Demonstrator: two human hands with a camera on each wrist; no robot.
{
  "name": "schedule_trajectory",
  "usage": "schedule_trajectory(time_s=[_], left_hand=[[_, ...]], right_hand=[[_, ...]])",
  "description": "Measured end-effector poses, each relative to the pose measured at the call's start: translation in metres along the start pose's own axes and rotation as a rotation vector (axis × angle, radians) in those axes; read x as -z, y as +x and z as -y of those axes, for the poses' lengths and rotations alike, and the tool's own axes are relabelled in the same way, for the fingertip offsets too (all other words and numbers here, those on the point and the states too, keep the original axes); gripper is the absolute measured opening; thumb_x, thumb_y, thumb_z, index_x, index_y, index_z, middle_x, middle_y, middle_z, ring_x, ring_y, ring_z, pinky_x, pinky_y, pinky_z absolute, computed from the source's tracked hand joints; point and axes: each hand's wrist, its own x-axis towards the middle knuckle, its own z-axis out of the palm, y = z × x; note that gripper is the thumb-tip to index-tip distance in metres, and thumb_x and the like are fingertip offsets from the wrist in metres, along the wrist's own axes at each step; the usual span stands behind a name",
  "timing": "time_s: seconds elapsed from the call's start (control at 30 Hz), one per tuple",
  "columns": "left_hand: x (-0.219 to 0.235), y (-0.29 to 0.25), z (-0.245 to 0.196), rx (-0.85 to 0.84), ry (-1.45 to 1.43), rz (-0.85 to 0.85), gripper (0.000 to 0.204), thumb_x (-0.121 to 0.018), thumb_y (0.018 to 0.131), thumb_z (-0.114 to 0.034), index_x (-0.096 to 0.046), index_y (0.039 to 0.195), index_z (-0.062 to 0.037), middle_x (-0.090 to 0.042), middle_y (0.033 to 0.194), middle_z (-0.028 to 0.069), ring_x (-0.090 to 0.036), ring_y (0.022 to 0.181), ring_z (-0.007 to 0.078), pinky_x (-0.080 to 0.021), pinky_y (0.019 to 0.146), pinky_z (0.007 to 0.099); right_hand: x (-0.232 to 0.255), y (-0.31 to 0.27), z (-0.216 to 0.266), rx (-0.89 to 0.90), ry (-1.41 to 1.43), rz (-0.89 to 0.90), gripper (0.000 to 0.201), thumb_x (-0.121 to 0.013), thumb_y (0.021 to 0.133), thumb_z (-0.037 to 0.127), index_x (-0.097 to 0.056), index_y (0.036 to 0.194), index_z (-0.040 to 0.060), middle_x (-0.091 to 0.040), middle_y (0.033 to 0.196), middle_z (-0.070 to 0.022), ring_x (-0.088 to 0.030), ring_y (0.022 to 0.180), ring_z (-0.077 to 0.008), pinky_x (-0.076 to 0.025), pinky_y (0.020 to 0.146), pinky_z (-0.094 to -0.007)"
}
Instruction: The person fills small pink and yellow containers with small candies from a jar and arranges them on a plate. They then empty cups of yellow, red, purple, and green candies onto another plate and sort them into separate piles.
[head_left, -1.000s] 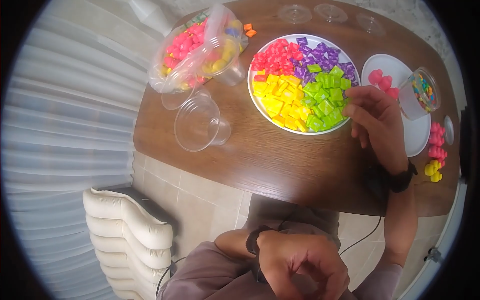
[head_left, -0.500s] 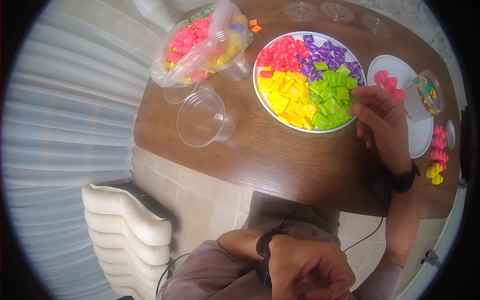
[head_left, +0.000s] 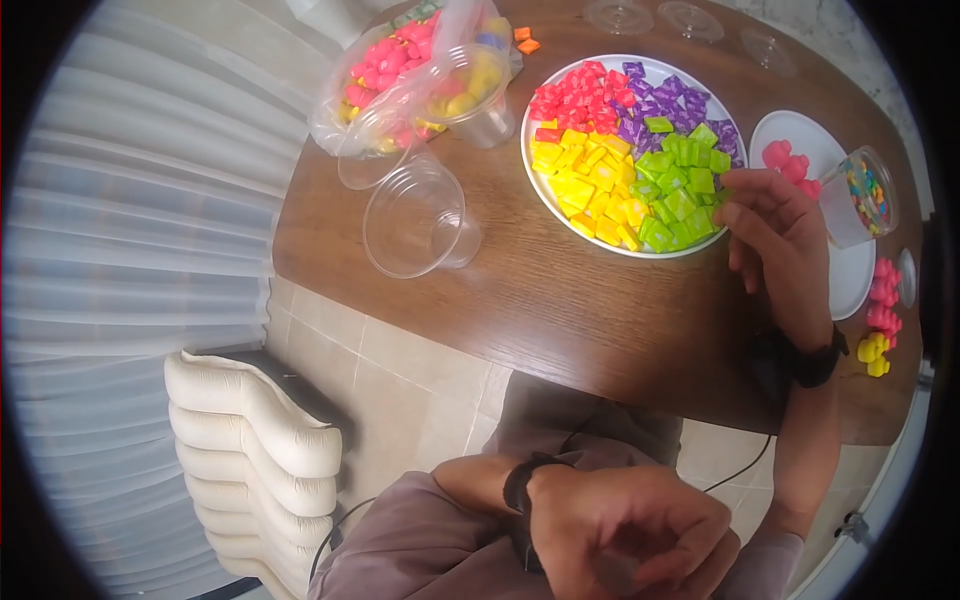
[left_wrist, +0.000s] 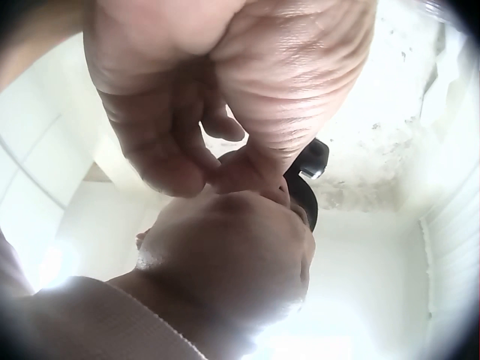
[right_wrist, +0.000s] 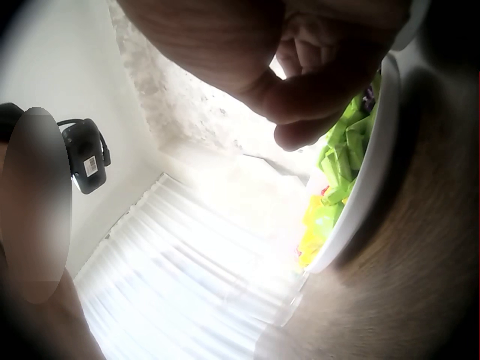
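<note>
My right hand [head_left: 780,245] is at the right rim of a round white plate [head_left: 560,205], wrist low by the table. Its fingers are loosely bent, thumb and forefinger tips beside the green wrapped sweets [head_left: 680,200], with nothing visible between them. Also on the plate are yellow sweets [head_left: 590,180], red sweets [head_left: 585,95] and purple sweets [head_left: 680,105] in separate groups. My left hand [head_left: 620,530] is raised off the table, fingers curled in. In the left wrist view its thumb and fingertips overlap the lower face; I cannot tell whether they pinch anything.
Clear plastic cups [head_left: 415,215] stand left of the plate, by a bag of pink and yellow figures [head_left: 390,65]. To the right are a white oval plate [head_left: 850,275], a clear tub [head_left: 860,195] of coloured pieces and small yellow figures [head_left: 873,352]. A cream chair [head_left: 255,440] stands lower left.
The head view has shifted, so the table things sit further right and slightly higher. My left hand appears further right in view; my right hand stays at the plate's rim.
</note>
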Motion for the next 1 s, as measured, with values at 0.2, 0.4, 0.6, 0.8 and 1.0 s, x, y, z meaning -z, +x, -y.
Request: schedule_trajectory(time_s=[0.2,0.4,0.6,0.8,1.0], left_hand=[[0.008,-0.001,-0.007,0.031,0.001,0.143,0.030,-0.069,0.083,0.010,-0.046,0.091,-0.0069,-0.059,0.095,0.0104,-0.059,0.084,0.0226,-0.048,0.069,0.0309],[0.000,-0.003,-0.004,0.040,-0.106,0.096,0.032,-0.068,0.083,0.012,-0.044,0.089,-0.0091,-0.052,0.090,0.0058,-0.053,0.077,0.0196,-0.046,0.067,0.0318],[0.004,0.003,-0.005,0.045,-0.125,0.240,0.037,-0.063,0.085,0.014,-0.037,0.080,-0.0122,-0.043,0.077,0.0011,-0.043,0.068,0.0186,-0.042,0.065,0.0342],[0.003,-0.003,-0.001,0.026,-0.156,0.211,0.036,-0.062,0.086,0.013,-0.037,0.081,-0.0118,-0.044,0.076,0.0002,-0.042,0.065,0.0183,-0.041,0.065,0.0343],[-0.003,-0.004,0.000,-0.043,-0.110,0.060,0.034,-0.063,0.085,0.014,-0.039,0.085,-0.0098,-0.045,0.077,0.0015,-0.045,0.067,0.0190,-0.042,0.064,0.0337]], right_hand=[[0.001,0.001,-0.001,0.006,0.007,0.012,0.028,-0.066,0.094,0.006,-0.063,0.120,-0.0031,-0.071,0.094,-0.0064,-0.060,0.059,-0.0057,-0.040,0.042,-0.0173],[-0.001,0.001,-0.001,-0.007,0.003,-0.006,0.028,-0.067,0.094,0.006,-0.063,0.120,-0.0029,-0.072,0.095,-0.0068,-0.060,0.059,-0.0059,-0.040,0.042,-0.0173],[0.001,0.001,-0.003,-0.003,0.003,0.008,0.028,-0.067,0.094,0.007,-0.063,0.121,-0.0026,-0.071,0.095,-0.0064,-0.059,0.059,-0.0058,-0.040,0.042,-0.0172],[0.000,0.000,-0.001,-0.007,-0.005,0.001,0.028,-0.066,0.095,0.008,-0.063,0.121,-0.0023,-0.071,0.094,-0.0060,-0.059,0.059,-0.0056,-0.040,0.042,-0.0170],[0.000,0.001,-0.001,-0.008,-0.029,0.009,0.029,-0.066,0.095,0.008,-0.063,0.121,-0.0024,-0.071,0.094,-0.0059,-0.059,0.059,-0.0056,-0.040,0.042,-0.0169]])
